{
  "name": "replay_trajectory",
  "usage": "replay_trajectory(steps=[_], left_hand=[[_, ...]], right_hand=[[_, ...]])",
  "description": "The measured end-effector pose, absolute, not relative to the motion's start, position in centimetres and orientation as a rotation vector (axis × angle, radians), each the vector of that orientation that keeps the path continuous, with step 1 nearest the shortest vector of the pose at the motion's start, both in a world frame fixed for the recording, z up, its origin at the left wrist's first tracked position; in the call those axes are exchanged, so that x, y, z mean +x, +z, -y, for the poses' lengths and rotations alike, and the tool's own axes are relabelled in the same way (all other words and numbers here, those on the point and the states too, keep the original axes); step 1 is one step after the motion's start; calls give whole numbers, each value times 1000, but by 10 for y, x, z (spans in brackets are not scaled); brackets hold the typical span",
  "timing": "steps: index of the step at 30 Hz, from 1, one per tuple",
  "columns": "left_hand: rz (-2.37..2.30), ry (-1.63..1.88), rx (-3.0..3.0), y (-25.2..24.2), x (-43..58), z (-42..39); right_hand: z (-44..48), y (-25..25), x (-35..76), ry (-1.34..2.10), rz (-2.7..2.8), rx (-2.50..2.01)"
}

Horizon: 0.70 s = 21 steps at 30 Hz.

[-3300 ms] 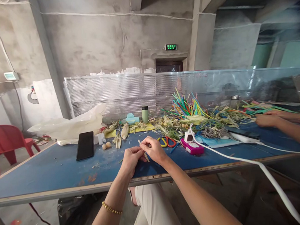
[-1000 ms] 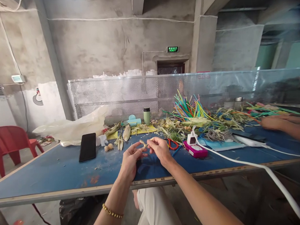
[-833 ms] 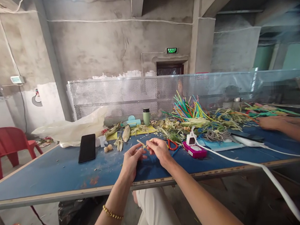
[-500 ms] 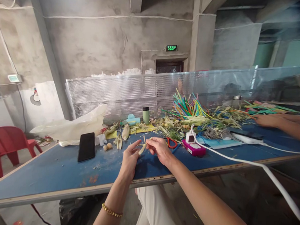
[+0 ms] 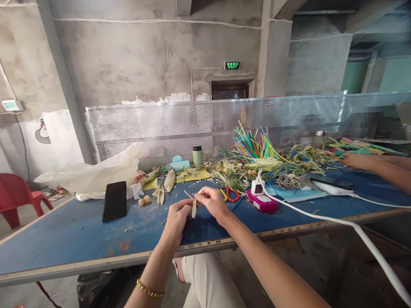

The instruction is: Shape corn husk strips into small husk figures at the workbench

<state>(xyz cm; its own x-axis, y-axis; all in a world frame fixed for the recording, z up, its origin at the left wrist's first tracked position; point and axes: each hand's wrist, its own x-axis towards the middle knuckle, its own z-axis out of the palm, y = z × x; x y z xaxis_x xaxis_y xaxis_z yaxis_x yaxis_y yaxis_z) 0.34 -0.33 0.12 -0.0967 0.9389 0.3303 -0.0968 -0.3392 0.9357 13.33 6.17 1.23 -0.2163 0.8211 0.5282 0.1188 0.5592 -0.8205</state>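
Note:
My left hand (image 5: 177, 221) and my right hand (image 5: 212, 202) meet above the front of the blue table. Between them is a pale strip of corn husk (image 5: 194, 210), hanging down from the pinched fingertips. A thin stick-like end pokes up at the upper left of the fingers. My right hand pinches the strip with thumb and forefinger. The left fingers are closed around its other side, and their tips are partly hidden. Just right of my right hand lies a red-handled tool (image 5: 232, 196). Dried corn husks (image 5: 169, 180) lie beyond my hands.
A black phone (image 5: 114, 201) and two small round balls (image 5: 144, 200) are at left. Behind stand a green bottle (image 5: 197, 157) and colourful pipe cleaners (image 5: 256, 142). A white charger (image 5: 258, 187) and magenta box (image 5: 262, 201) sit right. A co-worker's hand (image 5: 357, 161) works far right.
The strip has turned from slanting to hanging down. My left fingers, spread before, have closed in on it. The view has shifted slightly right.

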Motion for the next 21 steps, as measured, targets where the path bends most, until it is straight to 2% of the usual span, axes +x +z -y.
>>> replay_trajectory(steps=[4,15,21], left_hand=[[-999,1583,1314,1,2,3],[-857,1743,1115,-4,0,-4],[-852,1703,1083,-1,1,-2]], right_hand=[[-63,12,135,593,1777,-806],[-57,13,135,751,1879,-748],[-57,10,136,692,1878,-754]])
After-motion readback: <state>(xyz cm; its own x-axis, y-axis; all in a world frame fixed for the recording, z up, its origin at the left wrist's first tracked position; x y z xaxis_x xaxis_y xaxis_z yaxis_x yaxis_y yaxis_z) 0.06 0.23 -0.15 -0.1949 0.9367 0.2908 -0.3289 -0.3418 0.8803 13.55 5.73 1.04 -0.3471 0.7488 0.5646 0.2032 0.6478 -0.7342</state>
